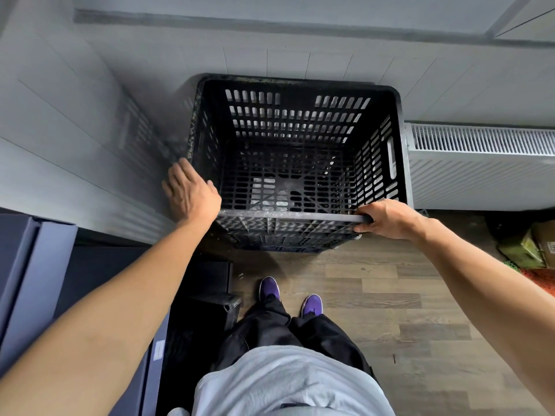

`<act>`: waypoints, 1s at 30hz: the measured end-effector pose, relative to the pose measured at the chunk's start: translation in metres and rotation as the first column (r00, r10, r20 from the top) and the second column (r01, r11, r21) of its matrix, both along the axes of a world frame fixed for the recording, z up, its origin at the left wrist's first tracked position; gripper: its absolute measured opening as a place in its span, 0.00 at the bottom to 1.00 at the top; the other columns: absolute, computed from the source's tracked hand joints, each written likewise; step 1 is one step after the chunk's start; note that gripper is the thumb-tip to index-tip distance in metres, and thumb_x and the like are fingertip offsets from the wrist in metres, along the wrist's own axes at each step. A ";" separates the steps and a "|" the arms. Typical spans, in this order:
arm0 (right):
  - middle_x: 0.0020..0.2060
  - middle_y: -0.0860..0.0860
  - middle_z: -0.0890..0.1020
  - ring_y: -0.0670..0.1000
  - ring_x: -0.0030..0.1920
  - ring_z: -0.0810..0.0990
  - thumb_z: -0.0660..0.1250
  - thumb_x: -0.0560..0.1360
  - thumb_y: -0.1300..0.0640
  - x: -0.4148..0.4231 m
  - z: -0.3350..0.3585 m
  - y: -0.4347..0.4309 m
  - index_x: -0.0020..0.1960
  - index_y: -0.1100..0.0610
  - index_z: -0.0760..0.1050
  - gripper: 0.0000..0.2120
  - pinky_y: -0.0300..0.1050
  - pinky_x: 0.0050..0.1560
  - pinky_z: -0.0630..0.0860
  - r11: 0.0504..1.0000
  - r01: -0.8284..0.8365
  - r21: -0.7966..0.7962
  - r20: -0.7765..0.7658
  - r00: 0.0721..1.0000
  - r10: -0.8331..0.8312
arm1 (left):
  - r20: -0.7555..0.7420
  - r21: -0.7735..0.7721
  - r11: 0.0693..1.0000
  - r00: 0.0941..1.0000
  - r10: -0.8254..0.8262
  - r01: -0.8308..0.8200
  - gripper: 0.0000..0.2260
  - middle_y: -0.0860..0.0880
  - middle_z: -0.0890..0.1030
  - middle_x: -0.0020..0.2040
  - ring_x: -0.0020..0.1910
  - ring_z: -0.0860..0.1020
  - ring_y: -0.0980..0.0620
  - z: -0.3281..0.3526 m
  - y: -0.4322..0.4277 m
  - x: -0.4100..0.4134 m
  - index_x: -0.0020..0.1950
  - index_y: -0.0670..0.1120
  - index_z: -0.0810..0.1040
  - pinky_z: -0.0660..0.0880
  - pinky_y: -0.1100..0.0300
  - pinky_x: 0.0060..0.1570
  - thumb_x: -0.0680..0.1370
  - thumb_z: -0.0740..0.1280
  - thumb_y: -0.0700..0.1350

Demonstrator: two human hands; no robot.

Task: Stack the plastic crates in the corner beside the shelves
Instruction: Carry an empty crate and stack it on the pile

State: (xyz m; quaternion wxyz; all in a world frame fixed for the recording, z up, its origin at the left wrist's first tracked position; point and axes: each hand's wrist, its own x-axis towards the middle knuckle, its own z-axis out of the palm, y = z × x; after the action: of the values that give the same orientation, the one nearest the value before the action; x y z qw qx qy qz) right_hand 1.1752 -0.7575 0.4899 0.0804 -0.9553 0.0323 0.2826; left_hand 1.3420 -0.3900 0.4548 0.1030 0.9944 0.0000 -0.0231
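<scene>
Head cam is looking straight down at a black slotted plastic crate [295, 163] pushed into the corner, its back rim against the pale paneled wall [300, 60] and its left side close to the other wall. Through the slotted bottom you can see more black crate under it, so it sits on top of at least one other; how many, I can't tell.

Left hand [190, 192] is at the near-left corner of the crate, palm down and fingers spread flat, squeezed between the crate's side and the wall. That grip is loose and open, just pressing, not wrapped around anything. Right hand [387, 219] has its grip closed over the near-right corner of the rim, fingers curled under the edge.

Stuff around it: a white ribbed radiator [480, 163] sits just beside the crate on the right. Past that, on the wood-look floor [375, 295], there's a cardboard box [545, 244] with greenish bags and something orange mesh next to it. On the left there's a dark blue cabinet or box [27, 265] with a small white label, too blurry to read. Another black bin-looking thing [217, 304] stands on the floor right by the purple shoes [269, 288].
</scene>
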 end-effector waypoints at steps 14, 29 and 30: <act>0.46 0.54 0.84 0.59 0.47 0.82 0.63 0.78 0.42 -0.021 0.003 -0.003 0.55 0.53 0.75 0.15 0.50 0.44 0.76 0.984 -0.078 -0.160 0.178 0.978 0.106 | -0.149 -0.117 0.704 0.688 -0.710 0.701 0.23 0.52 0.82 0.53 0.58 0.76 0.49 0.017 -0.139 -0.100 0.57 0.51 0.79 0.62 0.46 0.66 0.79 0.54 0.64; 0.39 0.52 0.83 0.59 0.40 0.82 0.60 0.79 0.50 -0.019 -0.005 -0.012 0.52 0.52 0.73 0.07 0.50 0.38 0.76 0.976 -0.206 -0.066 0.238 0.947 0.216 | -0.123 -0.027 0.839 0.831 -0.542 0.543 0.13 0.53 0.79 0.45 0.51 0.72 0.47 0.013 -0.166 -0.120 0.48 0.53 0.77 0.60 0.51 0.52 0.77 0.63 0.61; 0.39 0.52 0.83 0.59 0.39 0.82 0.60 0.79 0.51 -0.018 -0.006 -0.014 0.52 0.51 0.74 0.06 0.49 0.38 0.75 0.975 -0.214 -0.057 0.240 0.945 0.222 | -0.121 -0.022 0.839 0.831 -0.543 0.544 0.12 0.53 0.79 0.45 0.51 0.72 0.47 0.011 -0.166 -0.120 0.47 0.53 0.77 0.60 0.51 0.51 0.76 0.64 0.61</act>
State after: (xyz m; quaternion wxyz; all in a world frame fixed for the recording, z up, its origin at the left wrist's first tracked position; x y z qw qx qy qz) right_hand 1.1575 -0.7712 0.4841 0.0374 -0.9817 -0.0793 0.1692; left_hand 1.2221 -0.5563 0.4662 0.0851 0.9508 -0.2760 -0.1123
